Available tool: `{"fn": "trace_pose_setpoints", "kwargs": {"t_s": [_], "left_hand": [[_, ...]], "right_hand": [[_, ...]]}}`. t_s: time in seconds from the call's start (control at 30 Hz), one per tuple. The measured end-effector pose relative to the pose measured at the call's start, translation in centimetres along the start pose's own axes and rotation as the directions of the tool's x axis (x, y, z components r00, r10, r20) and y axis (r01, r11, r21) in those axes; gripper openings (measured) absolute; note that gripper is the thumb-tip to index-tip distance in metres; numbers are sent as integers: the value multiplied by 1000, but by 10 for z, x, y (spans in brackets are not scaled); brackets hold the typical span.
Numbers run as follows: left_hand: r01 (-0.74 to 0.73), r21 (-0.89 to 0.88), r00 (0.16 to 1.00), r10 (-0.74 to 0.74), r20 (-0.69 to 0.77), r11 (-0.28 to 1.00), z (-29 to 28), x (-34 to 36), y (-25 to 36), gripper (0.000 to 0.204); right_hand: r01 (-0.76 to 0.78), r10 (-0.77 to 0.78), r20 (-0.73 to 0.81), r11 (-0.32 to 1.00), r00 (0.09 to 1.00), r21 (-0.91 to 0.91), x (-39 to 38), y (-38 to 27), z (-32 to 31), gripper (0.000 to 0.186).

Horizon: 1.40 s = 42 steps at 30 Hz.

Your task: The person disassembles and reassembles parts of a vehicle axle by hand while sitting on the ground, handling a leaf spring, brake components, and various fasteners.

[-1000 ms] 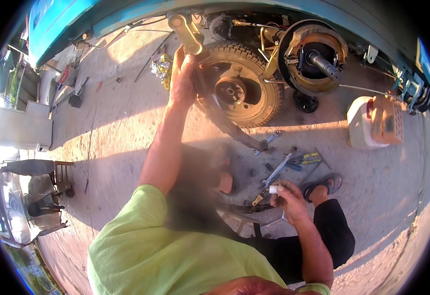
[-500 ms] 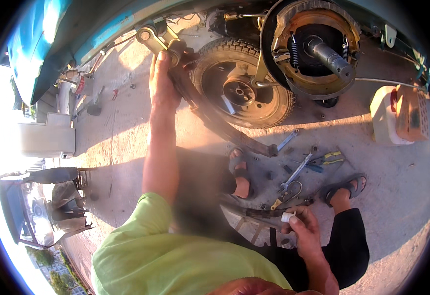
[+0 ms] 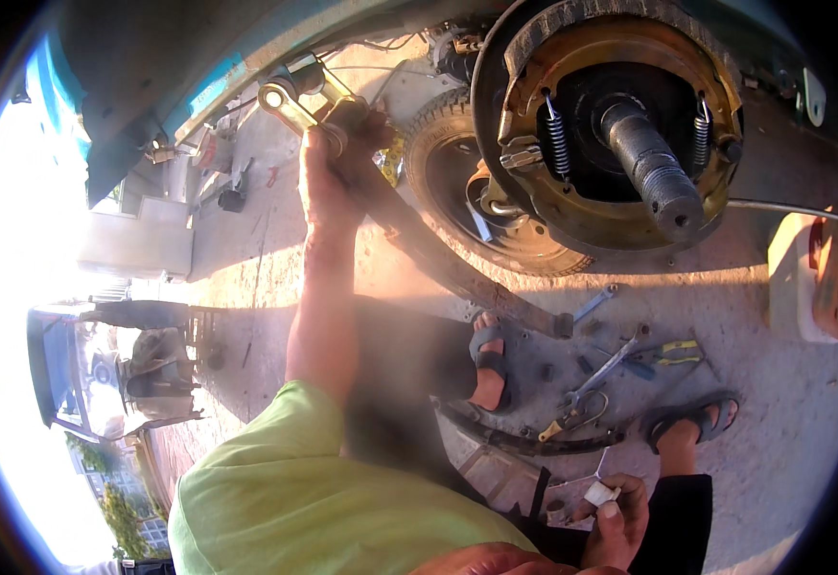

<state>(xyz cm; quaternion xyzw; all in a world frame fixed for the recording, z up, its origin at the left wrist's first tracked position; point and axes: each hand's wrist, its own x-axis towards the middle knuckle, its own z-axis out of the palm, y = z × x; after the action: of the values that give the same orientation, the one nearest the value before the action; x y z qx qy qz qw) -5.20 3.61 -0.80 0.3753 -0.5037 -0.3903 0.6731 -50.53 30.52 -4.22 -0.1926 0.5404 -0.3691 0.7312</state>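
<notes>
My left hand [image 3: 328,187] grips the upper end of a long, rusty steel leaf spring [image 3: 438,264], just below a brass-coloured shackle [image 3: 292,105] under the teal vehicle body [image 3: 179,48]. The spring slants down to the right toward the ground. My right hand [image 3: 616,527], low at the lower right, is closed on a small white cylinder [image 3: 601,494]. An exposed brake assembly [image 3: 558,206] with two springs and a protruding spindle [image 3: 659,177] hangs to the right of my left hand. A loose tyred wheel [image 3: 524,254] lies behind it, partly hidden.
Wrenches [image 3: 606,369], pliers [image 3: 678,353] and a dark curved bar [image 3: 496,431] lie by my sandalled feet [image 3: 692,426]. A plastic jug [image 3: 793,273] stands at the right. A white box [image 3: 131,240] and an open-framed vehicle [image 3: 64,359] are at the left.
My view has moved closer to the brake assembly, which looks larger. The shackle in my left hand has shifted left and slightly down from a second ago. My right hand has dropped lower with the white cylinder.
</notes>
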Motion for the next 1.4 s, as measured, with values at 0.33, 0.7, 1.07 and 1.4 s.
{"fn": "trace_pose_setpoints", "kwargs": {"t_s": [0.33, 0.7, 1.07, 1.4], "left_hand": [[30, 90, 998, -34, 53, 996, 8, -1, -2, 70], [98, -11, 994, -97, 53, 995, 10, -2, 1, 62], [115, -88, 992, -111, 51, 989, 6, -4, 2, 56], [70, -22, 995, -71, -63, 997, 13, -6, 1, 47]], "right_hand": [[25, -25, -12, 1000, 1000, -9, -6, -9, 7, 39], [-9, 9, -10, 1000, 1000, -13, -4, -6, 5, 40], [68, -67, 33, 998, 997, -15, 2, -7, 20, 41], [135, -107, 95, 917, 990, -375, 24, 19, 32, 27]]}}
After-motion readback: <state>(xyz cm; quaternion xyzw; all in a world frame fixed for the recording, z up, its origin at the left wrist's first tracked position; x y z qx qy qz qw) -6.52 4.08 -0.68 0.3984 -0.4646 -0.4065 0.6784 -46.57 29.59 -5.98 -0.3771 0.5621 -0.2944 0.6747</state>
